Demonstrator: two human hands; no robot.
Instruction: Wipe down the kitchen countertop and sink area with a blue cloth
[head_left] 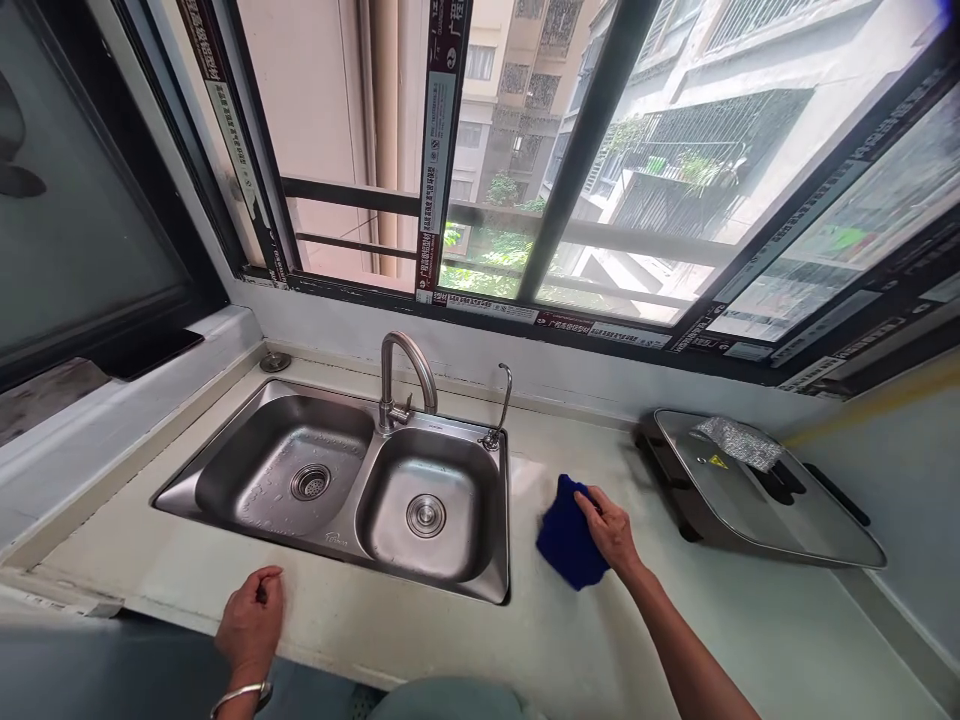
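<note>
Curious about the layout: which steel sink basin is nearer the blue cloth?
The smaller right steel basin; the larger left basin lies farther from the blue cloth.

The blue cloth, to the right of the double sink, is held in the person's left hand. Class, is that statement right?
Not quite: the hand is wrong. The head view shows the blue cloth held in the person's right hand, not the left hand. It is indeed to the right of the double sink.
</note>
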